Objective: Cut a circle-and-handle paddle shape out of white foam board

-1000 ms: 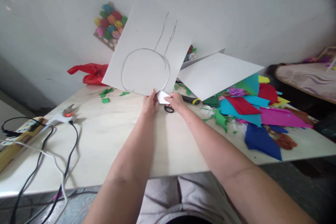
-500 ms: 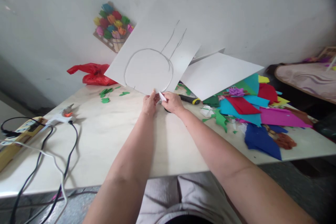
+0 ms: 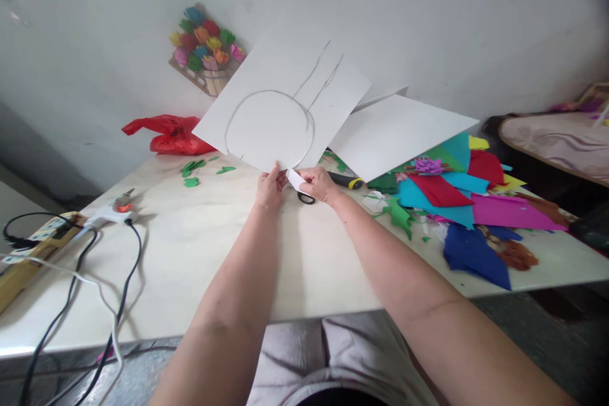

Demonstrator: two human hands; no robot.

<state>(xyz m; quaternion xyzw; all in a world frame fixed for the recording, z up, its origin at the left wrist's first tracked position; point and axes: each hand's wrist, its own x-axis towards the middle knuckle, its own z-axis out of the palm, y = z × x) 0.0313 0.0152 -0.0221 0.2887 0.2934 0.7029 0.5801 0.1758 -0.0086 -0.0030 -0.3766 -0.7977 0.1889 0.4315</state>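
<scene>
A white sheet point(image 3: 285, 108) with a pencilled circle and two long lines is held up above the table, tilted. My left hand point(image 3: 269, 188) pinches its lower edge, fingers closed on the paper. My right hand point(image 3: 320, 183) is closed round black-handled scissors point(image 3: 306, 197), whose loop shows under the fingers, at the sheet's lower edge just right of my left hand. A small white flap of cut paper point(image 3: 295, 178) hangs between my two hands.
A second white sheet point(image 3: 394, 133) lies over a pile of coloured foam sheets point(image 3: 457, 203) on the right. A black and yellow tool point(image 3: 343, 180), green scraps point(image 3: 193, 169), a red bag point(image 3: 164, 133), a glue gun point(image 3: 117, 208) with cables point(image 3: 71, 292) and a power strip point(image 3: 33, 238) lie on the table point(image 3: 190, 266).
The sheet has turned a little clockwise. My right hand moved in toward my left and back out slightly, and the small cut flap shows again.
</scene>
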